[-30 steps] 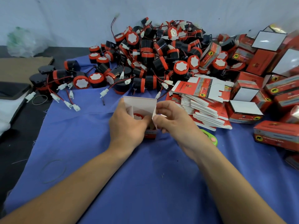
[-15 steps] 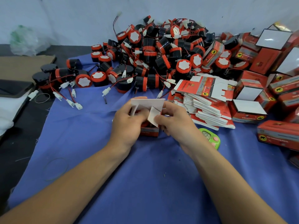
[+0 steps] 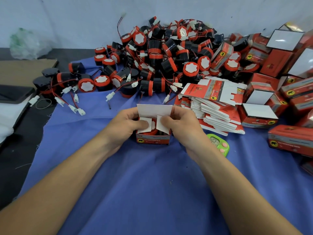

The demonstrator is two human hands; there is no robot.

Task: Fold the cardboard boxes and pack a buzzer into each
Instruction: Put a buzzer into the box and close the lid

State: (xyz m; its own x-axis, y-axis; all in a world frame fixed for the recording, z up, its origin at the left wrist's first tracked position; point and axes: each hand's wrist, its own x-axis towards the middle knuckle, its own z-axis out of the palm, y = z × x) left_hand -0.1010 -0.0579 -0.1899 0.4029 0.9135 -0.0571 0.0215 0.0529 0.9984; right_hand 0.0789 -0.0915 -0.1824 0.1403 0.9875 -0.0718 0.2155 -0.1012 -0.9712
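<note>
A red box (image 3: 153, 139) is set upright on the blue cloth (image 3: 152, 192) and is enclosed between the two hands. The left hand (image 3: 124, 127) is wrapped round the box's left wall, and its thumb is laid on the left side flap (image 3: 143, 126), which is bent inward over the opening. The right hand (image 3: 183, 128) is closed round the right wall in the same way, and the right side flap (image 3: 160, 124) is pinned under its thumb. The two flaps are slightly apart, and a buzzer (image 3: 149, 132) is seen inside the box, in the gap between them and below them. The white top flap (image 3: 155, 110) is raised upright at the back, above both thumbs. A heap of buzzers (image 3: 169, 53) is piled beyond the box. A stack of flat boxes (image 3: 218, 114) is laid just right of the right hand, and folded boxes (image 3: 259, 114) are gathered farther right.
</note>
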